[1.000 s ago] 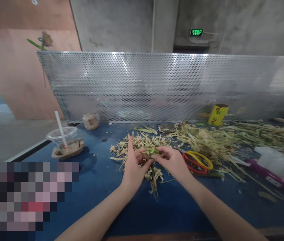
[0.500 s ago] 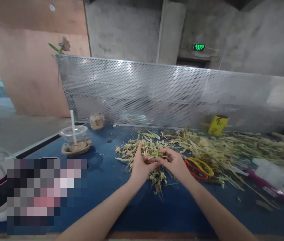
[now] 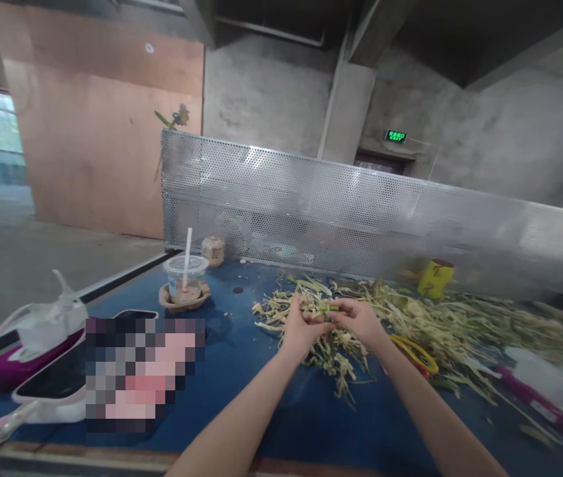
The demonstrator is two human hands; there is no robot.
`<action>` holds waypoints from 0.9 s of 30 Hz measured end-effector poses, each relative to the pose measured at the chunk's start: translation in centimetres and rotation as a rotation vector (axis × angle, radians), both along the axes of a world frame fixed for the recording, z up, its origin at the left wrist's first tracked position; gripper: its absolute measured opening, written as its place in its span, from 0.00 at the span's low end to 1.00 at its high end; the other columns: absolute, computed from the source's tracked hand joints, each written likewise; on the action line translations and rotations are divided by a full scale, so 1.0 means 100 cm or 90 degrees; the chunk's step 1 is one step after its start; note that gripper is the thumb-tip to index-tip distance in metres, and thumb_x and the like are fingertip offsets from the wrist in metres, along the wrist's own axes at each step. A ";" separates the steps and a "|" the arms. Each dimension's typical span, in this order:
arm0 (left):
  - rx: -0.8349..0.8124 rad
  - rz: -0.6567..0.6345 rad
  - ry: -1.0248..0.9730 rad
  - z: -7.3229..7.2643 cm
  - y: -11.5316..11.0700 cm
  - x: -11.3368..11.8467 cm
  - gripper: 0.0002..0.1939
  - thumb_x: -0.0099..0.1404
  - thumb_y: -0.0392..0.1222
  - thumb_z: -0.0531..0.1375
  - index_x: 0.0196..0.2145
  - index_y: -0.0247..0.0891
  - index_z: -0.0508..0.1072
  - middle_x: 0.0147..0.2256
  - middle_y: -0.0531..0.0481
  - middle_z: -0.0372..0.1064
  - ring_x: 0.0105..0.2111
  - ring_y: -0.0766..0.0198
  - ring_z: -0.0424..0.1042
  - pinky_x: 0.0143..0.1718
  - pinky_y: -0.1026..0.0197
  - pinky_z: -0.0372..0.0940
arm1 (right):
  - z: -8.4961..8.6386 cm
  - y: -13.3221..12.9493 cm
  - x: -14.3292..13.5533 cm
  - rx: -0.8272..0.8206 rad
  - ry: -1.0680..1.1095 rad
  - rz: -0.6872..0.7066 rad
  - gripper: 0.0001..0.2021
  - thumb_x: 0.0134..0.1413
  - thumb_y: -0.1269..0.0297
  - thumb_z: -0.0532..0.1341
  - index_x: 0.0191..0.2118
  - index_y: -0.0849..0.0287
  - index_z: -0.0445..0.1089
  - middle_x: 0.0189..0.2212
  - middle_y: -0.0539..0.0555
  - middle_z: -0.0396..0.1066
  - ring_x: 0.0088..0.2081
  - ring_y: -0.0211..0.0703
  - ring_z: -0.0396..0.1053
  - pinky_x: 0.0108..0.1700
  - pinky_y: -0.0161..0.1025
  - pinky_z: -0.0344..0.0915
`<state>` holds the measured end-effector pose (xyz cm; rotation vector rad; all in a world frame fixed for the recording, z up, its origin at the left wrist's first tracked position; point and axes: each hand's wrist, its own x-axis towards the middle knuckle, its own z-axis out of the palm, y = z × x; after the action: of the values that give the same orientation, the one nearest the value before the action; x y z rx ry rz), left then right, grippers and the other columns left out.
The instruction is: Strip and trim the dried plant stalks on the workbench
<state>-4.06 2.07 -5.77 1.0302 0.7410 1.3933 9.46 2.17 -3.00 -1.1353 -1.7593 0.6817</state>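
Note:
My left hand [image 3: 303,326] and my right hand [image 3: 363,323] meet over the middle of the table, fingers closed round a bunch of dried plant stems [image 3: 342,371]. A short green stem end [image 3: 331,308] pokes out between the fingertips. The bunch's pale, shrivelled tips hang down below the hands. Behind my left hand lies a pile of pale dried sprigs [image 3: 276,307]. By my right forearm are yellow and red looped handles [image 3: 418,352], partly hidden by the arm.
More dried stalks [image 3: 440,311] spread across the right side, near a yellow can [image 3: 436,278]. At left stand a plastic cup with a straw [image 3: 185,275], a phone [image 3: 57,371] and a purple-and-white power strip [image 3: 38,344]. A perforated metal screen [image 3: 281,212] closes the back.
The view has tilted up and turned left, so everything sits further right and lower. Both hands keep hold of the bunch, with little change in grip.

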 end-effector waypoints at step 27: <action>0.204 0.147 0.235 -0.009 0.002 -0.002 0.52 0.52 0.32 0.60 0.58 0.49 0.23 0.38 0.46 0.66 0.26 0.68 0.67 0.23 0.67 0.65 | -0.021 0.005 0.007 0.207 -0.249 -0.049 0.12 0.51 0.68 0.50 0.33 0.57 0.72 0.26 0.55 0.73 0.28 0.45 0.70 0.34 0.39 0.62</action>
<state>-4.24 2.27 -6.67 1.5181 0.9482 1.5729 10.19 2.68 -5.15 -1.1533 -2.0465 0.1183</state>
